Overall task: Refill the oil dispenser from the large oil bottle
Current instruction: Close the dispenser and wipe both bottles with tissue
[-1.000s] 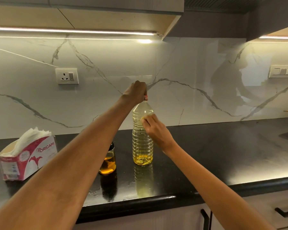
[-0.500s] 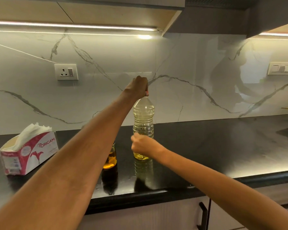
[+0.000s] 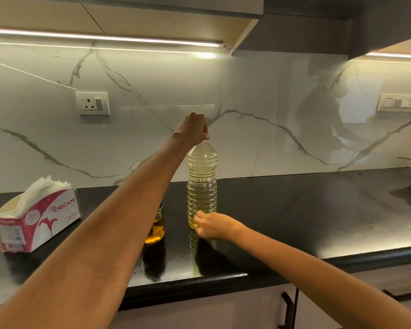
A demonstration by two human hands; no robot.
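The large clear oil bottle (image 3: 202, 181) stands upright on the black counter (image 3: 294, 214), with pale yellow oil inside. My left hand (image 3: 193, 129) grips its red cap from above. My right hand (image 3: 214, 225) is at the bottle's base, fingers curled against its lower right side. The small glass oil dispenser (image 3: 155, 230), holding amber oil, stands just left of the bottle and is partly hidden behind my left forearm.
A red and white tissue box (image 3: 36, 219) sits at the counter's left. A wall socket (image 3: 93, 103) and a switch panel (image 3: 399, 102) are on the marble backsplash. Cabinet handles (image 3: 288, 309) show below the counter edge.
My right hand has slid down from the bottle's shoulder to its base. My left hand stays on the cap.
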